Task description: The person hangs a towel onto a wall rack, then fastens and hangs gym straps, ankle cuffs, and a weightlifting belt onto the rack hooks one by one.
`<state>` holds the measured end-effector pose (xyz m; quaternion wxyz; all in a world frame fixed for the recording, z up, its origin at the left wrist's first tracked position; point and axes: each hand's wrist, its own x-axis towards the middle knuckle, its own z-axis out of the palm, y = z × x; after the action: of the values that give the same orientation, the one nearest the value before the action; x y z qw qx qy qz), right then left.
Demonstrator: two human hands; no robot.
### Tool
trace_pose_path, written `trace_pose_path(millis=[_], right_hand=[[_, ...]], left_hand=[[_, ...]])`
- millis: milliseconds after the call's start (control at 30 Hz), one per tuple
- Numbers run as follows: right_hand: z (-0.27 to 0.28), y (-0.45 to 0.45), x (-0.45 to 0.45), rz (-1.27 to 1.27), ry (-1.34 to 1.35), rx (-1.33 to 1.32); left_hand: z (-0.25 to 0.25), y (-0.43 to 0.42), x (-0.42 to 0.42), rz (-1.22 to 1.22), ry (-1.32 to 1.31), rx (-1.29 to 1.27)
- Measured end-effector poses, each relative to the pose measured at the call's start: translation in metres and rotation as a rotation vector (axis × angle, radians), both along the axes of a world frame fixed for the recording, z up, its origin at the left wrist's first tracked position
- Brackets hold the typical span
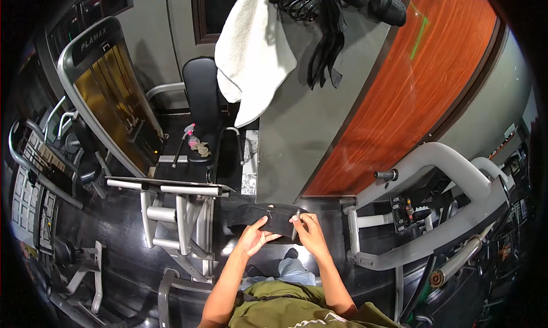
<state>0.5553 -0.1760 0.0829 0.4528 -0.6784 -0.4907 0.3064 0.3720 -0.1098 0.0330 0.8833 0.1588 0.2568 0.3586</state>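
Note:
A wide, curved black weightlifting belt (276,220) is held in front of my body at about waist height. My left hand (254,238) grips its lower left part, with the thumb on the near face and the fingers partly hidden beneath. At the belt's right end, my right hand (309,233) is closed around it beside a narrow metal piece (295,225) that looks like the buckle. The far side of the belt is hidden from me.
A white towel (254,48) and black straps (325,48) hang on the grey wall ahead. A seat (201,94) with a pink spray bottle (192,138) stands beyond a metal frame (178,214) at left. Another machine's grey frame (422,251) is at right.

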Motion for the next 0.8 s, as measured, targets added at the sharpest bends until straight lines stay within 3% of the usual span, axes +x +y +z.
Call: trace_pose_path(millis=[67, 100, 267, 367, 500, 600, 667, 700, 733, 800], right_hand=[[-0.002, 0.003, -0.004, 0.013, -0.049, 0.056], [0.000, 0.001, -0.002, 0.048, 0.027, -0.073], [0.009, 0.004, 0.004, 0.024, 0.147, -0.134], [0.014, 0.003, 0.012, 0.133, 0.177, -0.200], [-0.022, 0.009, 0.016, 0.181, 0.329, -0.109], [-0.028, 0.012, 0.021, 0.133, 0.267, 0.014], [-0.017, 0.015, 0.028, 0.130, 0.297, -0.070], [-0.013, 0.016, 0.031, 0.142, 0.282, -0.089], [-0.011, 0.018, 0.035, 0.139, 0.281, -0.088], [-0.009, 0.018, 0.041, 0.236, 0.307, -0.008]], left_hand=[[-0.004, -0.003, -0.001, -0.038, 0.038, -0.015], [-0.007, -0.005, 0.001, -0.020, 0.041, -0.015], [0.005, -0.015, 0.015, 0.139, 0.015, -0.003], [0.001, -0.014, 0.015, 0.151, 0.081, -0.005], [0.009, -0.014, 0.013, 0.135, 0.201, 0.101], [0.015, -0.018, 0.012, -0.261, 0.429, 0.338], [0.024, -0.030, 0.016, -0.309, 0.517, 0.475], [0.025, -0.034, 0.016, -0.357, 0.665, 0.535], [0.057, -0.034, 0.016, -0.374, 0.904, 0.636], [0.062, -0.034, 0.021, 0.002, 0.960, 0.947]])
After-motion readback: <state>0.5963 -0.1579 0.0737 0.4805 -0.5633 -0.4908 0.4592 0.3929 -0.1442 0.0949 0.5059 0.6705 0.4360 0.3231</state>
